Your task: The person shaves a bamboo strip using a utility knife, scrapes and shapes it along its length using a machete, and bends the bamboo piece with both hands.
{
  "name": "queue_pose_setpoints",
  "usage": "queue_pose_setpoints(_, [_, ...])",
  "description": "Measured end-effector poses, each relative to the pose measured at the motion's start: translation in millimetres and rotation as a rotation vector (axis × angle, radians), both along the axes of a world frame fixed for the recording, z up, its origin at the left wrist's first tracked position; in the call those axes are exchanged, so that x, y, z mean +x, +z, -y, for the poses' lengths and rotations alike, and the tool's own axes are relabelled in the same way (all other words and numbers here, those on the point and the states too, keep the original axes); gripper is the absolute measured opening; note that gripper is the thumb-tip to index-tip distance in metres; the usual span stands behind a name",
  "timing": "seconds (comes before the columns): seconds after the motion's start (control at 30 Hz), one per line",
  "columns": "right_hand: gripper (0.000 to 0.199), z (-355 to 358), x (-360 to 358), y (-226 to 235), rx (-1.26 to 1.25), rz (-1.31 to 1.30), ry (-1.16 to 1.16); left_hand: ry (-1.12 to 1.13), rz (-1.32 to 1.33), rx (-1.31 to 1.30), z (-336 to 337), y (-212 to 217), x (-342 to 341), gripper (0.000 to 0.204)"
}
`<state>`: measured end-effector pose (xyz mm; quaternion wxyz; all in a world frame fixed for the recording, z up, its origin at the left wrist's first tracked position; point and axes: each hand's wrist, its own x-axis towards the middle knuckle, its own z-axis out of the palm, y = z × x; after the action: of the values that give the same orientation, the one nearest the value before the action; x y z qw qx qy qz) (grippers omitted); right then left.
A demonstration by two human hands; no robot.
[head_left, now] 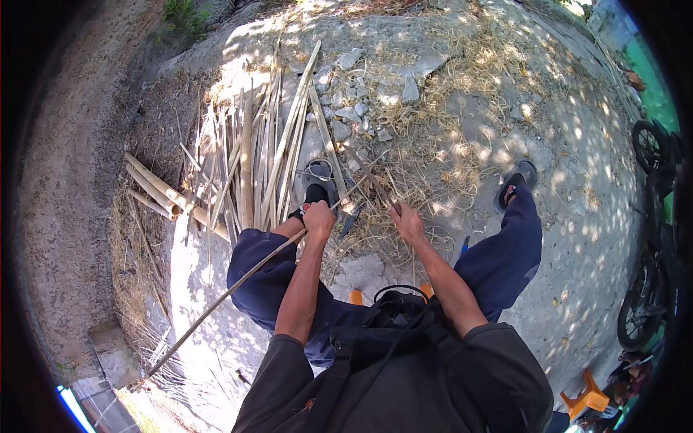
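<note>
My left hand (318, 219) is closed around a long bamboo strip (238, 283). The strip slants from the lower left, across my left thigh, to a pale end beyond my fist. My right hand (409, 224) grips the handle of a knife (372, 177) with a long, dark brown blade reaching forward and left. The strip's far end lies close to the blade; whether they touch, I cannot tell. Pale, thin shavings (440, 148) litter the ground beneath and beyond both hands.
A pile of split bamboo (271, 148) lies beyond my left foot, with thicker bamboo poles (153, 186) beside it. Broken stones (350, 114) are scattered ahead. My sandaled feet are apart. Motorbikes or bicycles (642, 303) stand at far right, near an orange stool (586, 397).
</note>
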<state>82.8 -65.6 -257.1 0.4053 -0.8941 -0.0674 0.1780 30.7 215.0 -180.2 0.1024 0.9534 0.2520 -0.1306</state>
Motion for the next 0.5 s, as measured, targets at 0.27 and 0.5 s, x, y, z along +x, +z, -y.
queue_pose_setpoints(0.27, [0.059, -23.9, 31.0, 20.8, 0.057, 0.065, 0.095, -0.043, 0.024, 0.009, 9.1, 10.3, 5.7, 0.018])
queue_pose_setpoints(0.5, [0.061, -13.4, 14.3, -33.7, -0.122, -0.154, -0.018, -0.008, 0.005, -0.026, 19.4, 21.9, 18.1, 0.018])
